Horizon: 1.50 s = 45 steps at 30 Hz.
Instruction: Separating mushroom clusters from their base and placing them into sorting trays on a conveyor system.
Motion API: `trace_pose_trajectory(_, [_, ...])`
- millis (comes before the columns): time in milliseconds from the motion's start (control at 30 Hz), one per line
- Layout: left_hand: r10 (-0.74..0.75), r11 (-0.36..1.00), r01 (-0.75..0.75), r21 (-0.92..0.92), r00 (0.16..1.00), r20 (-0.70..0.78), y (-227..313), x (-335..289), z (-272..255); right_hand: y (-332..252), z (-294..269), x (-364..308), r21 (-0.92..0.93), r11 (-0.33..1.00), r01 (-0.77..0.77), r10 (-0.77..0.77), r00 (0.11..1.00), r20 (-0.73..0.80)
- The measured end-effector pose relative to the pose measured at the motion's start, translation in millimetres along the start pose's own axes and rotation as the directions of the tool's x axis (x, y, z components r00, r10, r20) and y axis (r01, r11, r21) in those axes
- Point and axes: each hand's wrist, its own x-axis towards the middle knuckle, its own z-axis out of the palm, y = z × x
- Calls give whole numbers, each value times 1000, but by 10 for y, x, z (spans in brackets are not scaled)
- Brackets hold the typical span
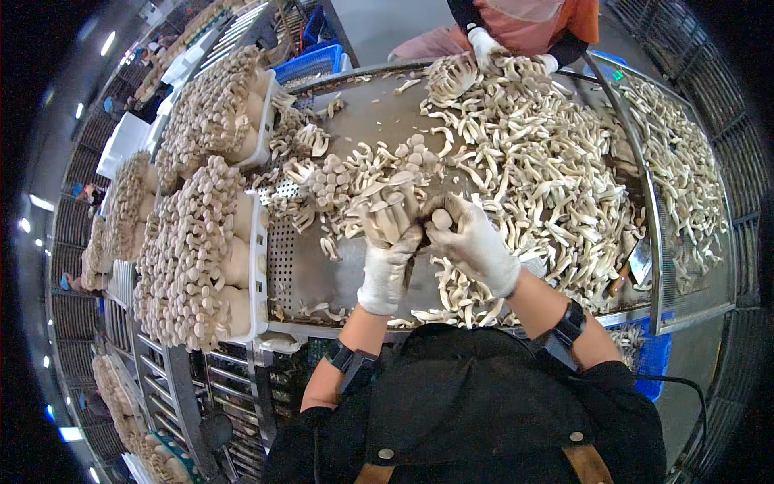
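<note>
My left hand (385, 274), in a white glove with darkened fingertips, grips a cluster of pale mushrooms (391, 211) over the metal table. Close against it, my gloved right hand (482, 254) is closed around a single mushroom (441, 219), its round cap showing between thumb and fingers. Whether that mushroom is still joined to the cluster is hidden by the fingers. More clumped mushrooms (330, 181) lie just beyond my left hand. To the right spreads a large heap of loose, separated mushrooms (556, 185).
White crates (260, 266) packed with mushroom clusters line the left side. A wooden-handled tool (619, 279) lies at the heap's right edge, by a metal divider (645, 169). Across the table (371, 105), a co-worker's gloved hand (484, 47) handles mushrooms. A blue basket (310, 63) stands behind.
</note>
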Motion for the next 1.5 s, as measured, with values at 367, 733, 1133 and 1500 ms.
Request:
trace_pose_trajectory(367, [-196, 968, 200, -152, 980, 41, -104, 24, -177, 80, -135, -20, 441, 892, -97, 47, 991, 124])
trace_pose_trajectory(733, [-50, 918, 2, -397, 993, -111, -226, 8, -121, 105, -279, -39, 444, 890, -102, 98, 995, 33])
trace_pose_trajectory(1133, [-168, 975, 196, 106, 960, -226, -506, -97, 26, 897, -450, 232, 535, 796, -284, 291, 954, 74])
trace_pose_trajectory(1500, [-83, 886, 212, 413, 948, -308, 212, -1266, -1796, 1996, 167, 979, -54, 993, 104, -95, 983, 155])
